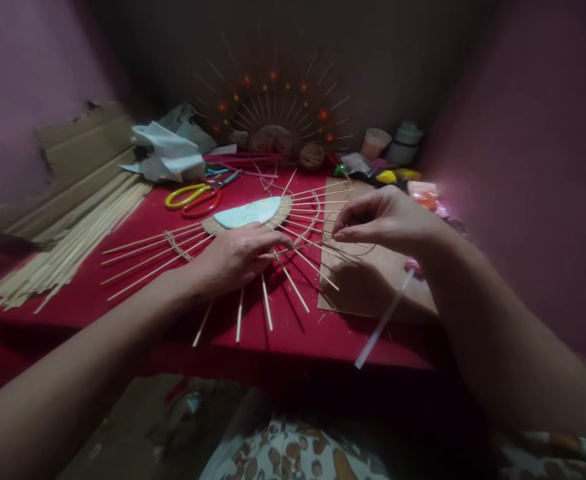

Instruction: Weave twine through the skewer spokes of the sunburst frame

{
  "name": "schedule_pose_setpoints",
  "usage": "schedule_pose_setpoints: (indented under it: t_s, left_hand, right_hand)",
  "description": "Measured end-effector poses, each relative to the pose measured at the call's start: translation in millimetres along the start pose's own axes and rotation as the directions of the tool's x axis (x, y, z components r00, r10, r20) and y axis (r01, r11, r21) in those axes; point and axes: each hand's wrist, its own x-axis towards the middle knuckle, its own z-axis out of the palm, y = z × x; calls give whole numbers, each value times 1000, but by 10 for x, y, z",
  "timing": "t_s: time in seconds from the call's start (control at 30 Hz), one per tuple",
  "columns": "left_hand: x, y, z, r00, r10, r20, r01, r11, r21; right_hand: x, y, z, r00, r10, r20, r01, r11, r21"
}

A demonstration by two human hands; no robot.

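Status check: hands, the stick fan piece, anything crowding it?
Left hand flat on stick fan. Right hand pinching thin cord at the sticks. Scissors and loose stick bundle lie left, apart.

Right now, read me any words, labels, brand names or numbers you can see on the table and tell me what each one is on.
No legible text anywhere.
The cup and jar at the back: too dim and blurred to show any label.
The scissors, cardboard and the stick fan under the left hand and right hand: no print visible.
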Motion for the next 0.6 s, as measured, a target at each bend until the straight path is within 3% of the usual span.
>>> schedule_pose_setpoints:
  t_s: [0.07, 0.13, 0.27, 0.43, 0.6]
  left_hand:
    - [-5, -18, 2, 1000, -14, -16, 14, 1000, -12]
    - [-2, -28, 1, 999, -24, -21, 23, 1000, -21]
    - [9, -27, -5, 1000, -18, -5, 18, 1000, -22]
    - [10, -17, -3, 999, -30, 19, 30, 999, -19]
    - [23, 20, -28, 998, -43, 42, 44, 999, -22]
  right_hand:
    - [-13, -14, -32, 998, -9, 63, 11, 999, -32]
    - [-35, -56, -41, 979, -18, 203, 36, 996, -85]
    - [-86, -152, 23, 892, 16, 451, 73, 981, -179]
    - [-108, -161, 124, 844, 120, 523, 50, 953, -299]
    - [-126, -139, 168, 781, 160, 603, 13, 962, -271]
